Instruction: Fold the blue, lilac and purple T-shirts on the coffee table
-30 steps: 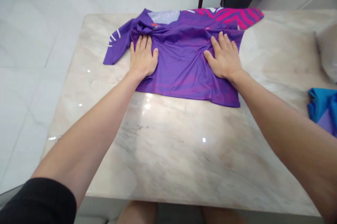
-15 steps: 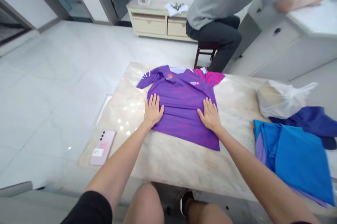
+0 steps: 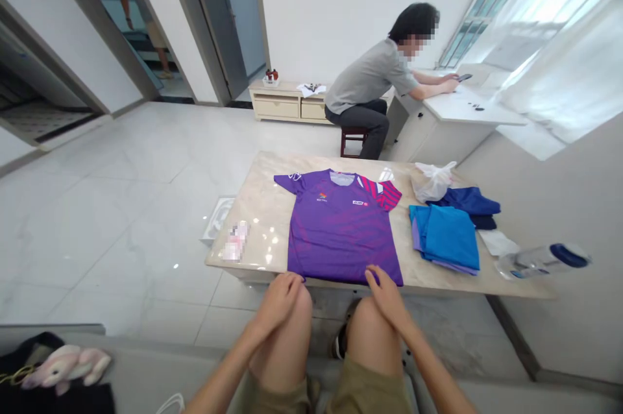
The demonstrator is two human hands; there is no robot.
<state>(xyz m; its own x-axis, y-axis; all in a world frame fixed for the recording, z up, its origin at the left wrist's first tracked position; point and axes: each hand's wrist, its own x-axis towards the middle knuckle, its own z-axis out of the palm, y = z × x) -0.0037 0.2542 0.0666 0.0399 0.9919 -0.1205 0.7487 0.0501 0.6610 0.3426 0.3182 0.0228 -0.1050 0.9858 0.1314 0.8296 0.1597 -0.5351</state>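
A purple shirt (image 3: 341, 232) with a red-striped sleeve lies spread flat, front up, on the marble-topped table (image 3: 265, 206), its collar pointing away from me. My left hand (image 3: 282, 294) is at the shirt's lower left corner, above my knee; its fingers are close together, and whether they pinch the hem is hidden. At the lower right part of the hem, my right hand (image 3: 384, 291) rests by my other knee, fingertips at the cloth's edge, fingers somewhat apart, nothing seen in it.
Folded blue clothes (image 3: 450, 237), a white plastic bag (image 3: 433, 180) and a clear bottle (image 3: 540, 263) stand on the right. A phone (image 3: 236, 242) lies at the left. Beyond the table, a person (image 3: 370, 76) sits on a stool; another stands in a doorway.
Both hands have slid back from the middle of the shirt to its near hem. The shirt's creases are flatter. The view has tilted up and shows more of the room.
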